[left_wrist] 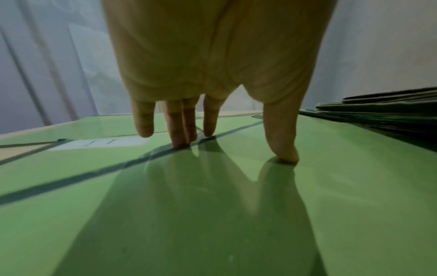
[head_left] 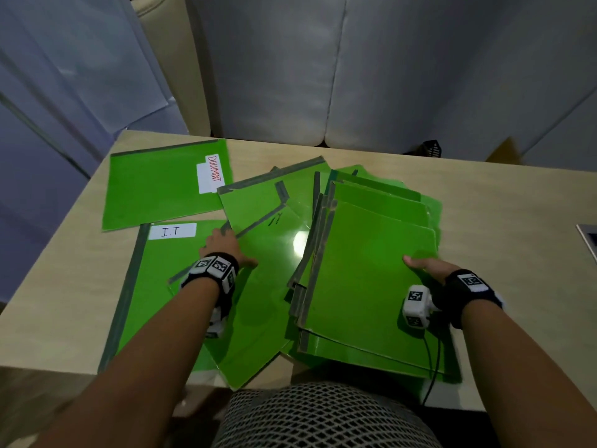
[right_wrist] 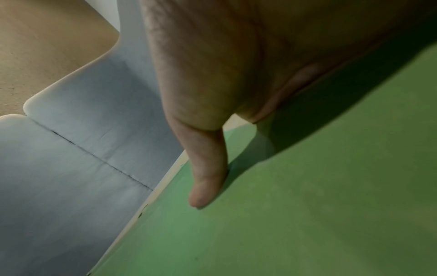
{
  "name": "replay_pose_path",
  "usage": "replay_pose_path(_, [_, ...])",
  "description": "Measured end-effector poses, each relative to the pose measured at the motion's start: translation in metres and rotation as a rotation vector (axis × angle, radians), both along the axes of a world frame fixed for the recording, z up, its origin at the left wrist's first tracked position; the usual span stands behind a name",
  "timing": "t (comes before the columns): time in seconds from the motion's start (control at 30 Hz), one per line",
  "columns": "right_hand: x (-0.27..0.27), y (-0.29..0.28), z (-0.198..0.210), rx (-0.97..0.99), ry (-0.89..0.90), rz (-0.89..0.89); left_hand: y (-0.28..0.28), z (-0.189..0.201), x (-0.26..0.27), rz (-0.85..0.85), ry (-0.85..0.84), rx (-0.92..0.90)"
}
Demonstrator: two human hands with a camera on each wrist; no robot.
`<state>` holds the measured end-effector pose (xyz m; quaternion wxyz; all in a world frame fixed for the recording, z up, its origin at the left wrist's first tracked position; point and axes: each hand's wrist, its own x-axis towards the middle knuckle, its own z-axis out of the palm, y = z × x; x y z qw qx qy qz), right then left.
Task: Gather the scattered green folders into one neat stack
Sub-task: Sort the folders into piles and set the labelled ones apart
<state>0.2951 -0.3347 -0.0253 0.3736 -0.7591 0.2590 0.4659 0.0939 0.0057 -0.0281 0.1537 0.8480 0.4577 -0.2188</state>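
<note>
A rough stack of green folders lies at the table's right, its edges fanned out. My right hand holds the stack's right edge: the thumb lies on the top folder and the fingers are hidden beneath. A loose green folder lies askew in the middle, partly under the stack. My left hand rests open on it, with straight fingertips and thumb pressing its surface. Beneath it is a folder labelled "I.T". A folder labelled "DOCUMENT" lies at the far left.
The beige table has bare room to the right of the stack. A grey sofa stands behind the table. A dark object sits at the right edge, and a black cable trails from my right wrist.
</note>
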Motion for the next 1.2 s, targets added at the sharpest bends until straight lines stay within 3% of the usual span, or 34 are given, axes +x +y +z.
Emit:
replay_pose_path(0.17, [0.006,0.003,0.005,0.013,0.017,0.007,-0.011,0.002,0.002,-0.015,-0.002,-0.012])
replay_pose_path(0.37, [0.002,0.006,0.005,0.018,0.008,-0.003,-0.022,0.014,0.017,0.057,-0.095,-0.209])
replay_pose_path(0.47, [0.002,0.007,0.004,0.012,0.010,0.011,-0.018,0.019,0.021,0.119,-0.074,-0.283])
replay_pose_path(0.57, [0.004,0.008,0.002,0.004,-0.006,0.024,-0.015,0.034,0.026,0.052,-0.010,-0.308])
replay_pose_path(0.7, [0.003,0.007,0.000,-0.011,-0.012,0.072,-0.018,0.071,0.036,-0.122,0.051,-0.197])
replay_pose_path(0.87, [0.001,0.005,0.001,-0.009,0.002,0.031,-0.023,0.139,0.045,-0.241,-0.081,0.244])
replay_pose_path(0.93, [-0.003,0.006,0.004,-0.028,-0.023,0.032,-0.025,0.164,0.046,-0.266,-0.125,0.337])
replay_pose_path(1.07, [-0.005,0.006,0.002,-0.016,-0.051,-0.004,-0.028,0.200,0.046,-0.272,-0.244,0.402])
replay_pose_path(1.2, [-0.004,0.006,-0.003,-0.011,-0.073,0.013,-0.021,0.224,0.047,-0.260,-0.456,0.348])
